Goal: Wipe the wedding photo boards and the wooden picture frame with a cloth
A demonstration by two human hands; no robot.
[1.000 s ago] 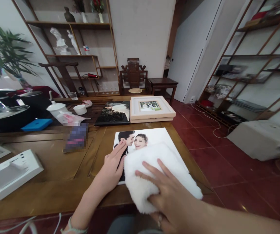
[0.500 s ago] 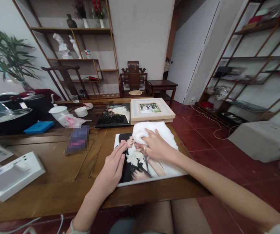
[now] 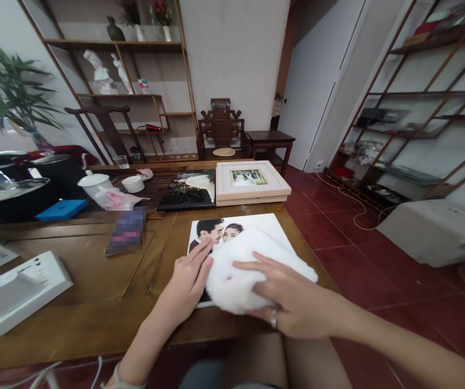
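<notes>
A photo panel [image 3: 271, 222] showing a couple lies flat on the wooden table, close to its front edge. My left hand [image 3: 187, 276] rests on the panel's left side, fingers stretched out and lying flat. Spread over the lower middle and right of the panel is a fluffy white cloth [image 3: 232, 267]. My right hand [image 3: 293, 297] grips that cloth near the panel's front edge, its thumb by the lower side and its fingers pressed into the top. The cloth covers most of the lower picture and reaches past the front edge.
Behind the panel lie a dark photo panel [image 3: 187, 190] and a pale wooden picture frame [image 3: 252, 183]. To the left are a white device [image 3: 24, 294], a blue box [image 3: 61, 209], a white cup [image 3: 132, 184] and a black pot [image 3: 15, 194]. Red floor tiles [image 3: 350, 259] border the table's right.
My right hand has drawn the white cloth from the panel's upper part down toward its front edge, uncovering the faces and covering the lower picture. My left hand has stayed in place.
</notes>
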